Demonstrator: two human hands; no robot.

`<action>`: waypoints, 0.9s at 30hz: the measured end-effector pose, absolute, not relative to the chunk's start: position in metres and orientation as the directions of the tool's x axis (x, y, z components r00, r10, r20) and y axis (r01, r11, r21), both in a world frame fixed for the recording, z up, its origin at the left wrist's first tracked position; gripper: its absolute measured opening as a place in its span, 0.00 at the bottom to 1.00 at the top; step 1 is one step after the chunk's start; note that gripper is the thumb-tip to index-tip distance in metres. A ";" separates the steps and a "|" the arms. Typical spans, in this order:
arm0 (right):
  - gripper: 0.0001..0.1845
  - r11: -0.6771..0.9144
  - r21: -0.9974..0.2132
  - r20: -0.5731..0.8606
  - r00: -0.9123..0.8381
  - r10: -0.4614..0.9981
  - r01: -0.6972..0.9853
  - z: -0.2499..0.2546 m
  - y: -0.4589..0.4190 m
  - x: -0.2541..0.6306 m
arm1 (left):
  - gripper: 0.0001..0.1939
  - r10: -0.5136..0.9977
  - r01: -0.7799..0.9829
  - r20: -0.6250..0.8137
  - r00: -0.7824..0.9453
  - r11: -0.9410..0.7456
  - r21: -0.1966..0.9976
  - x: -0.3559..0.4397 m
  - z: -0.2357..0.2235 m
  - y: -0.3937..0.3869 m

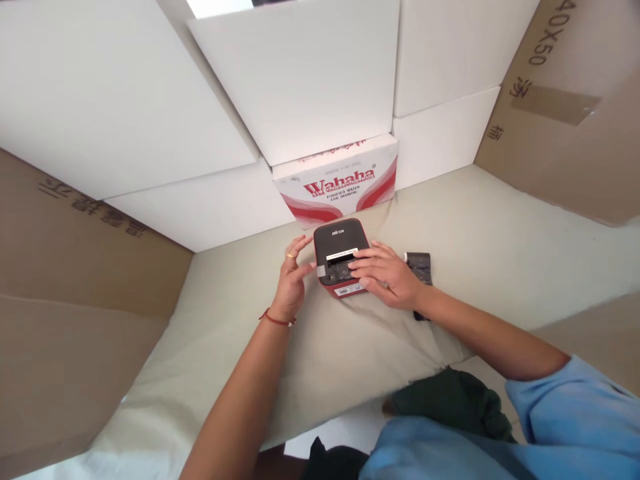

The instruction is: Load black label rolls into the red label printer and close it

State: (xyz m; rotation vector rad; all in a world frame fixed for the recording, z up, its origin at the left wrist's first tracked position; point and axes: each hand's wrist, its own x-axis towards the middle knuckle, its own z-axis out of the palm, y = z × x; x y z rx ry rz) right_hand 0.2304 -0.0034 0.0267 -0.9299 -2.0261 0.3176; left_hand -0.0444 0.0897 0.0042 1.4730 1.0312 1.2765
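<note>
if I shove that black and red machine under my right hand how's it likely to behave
The machine should probably keep its shape, as its casing looks like hard plastic. Its squat, flat-sided body suggests it would slide rather than roll or tip. It might drag the cloth a little, since the fabric near it is wrinkled.

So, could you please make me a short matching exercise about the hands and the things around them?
Things:
1. compact printer
2. Wahaha water carton
3. left hand
4. right hand

Descriptions:
A. at the printer's left side, wearing a ring
B. white and red, standing behind the printer
C. black on top, red lower down
D. laid over the printer's top from the right

Pairs: 1-C, 2-B, 3-A, 4-D
</note>
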 end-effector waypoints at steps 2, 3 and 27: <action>0.15 0.729 -0.474 0.668 -0.337 0.663 0.494 0.018 -0.008 0.232 | 0.40 0.974 -0.144 0.125 0.189 -0.098 0.985 -0.041 -0.006 0.094; 0.15 0.742 -0.454 0.695 -0.325 0.642 0.493 0.014 -0.009 0.233 | 0.43 0.967 -0.212 0.088 0.237 -0.037 0.977 -0.039 -0.011 0.095; 0.18 0.785 -0.333 0.776 -0.321 0.543 0.523 0.013 -0.015 0.226 | 0.58 0.921 -0.311 0.147 0.360 -0.030 0.950 -0.032 -0.030 0.084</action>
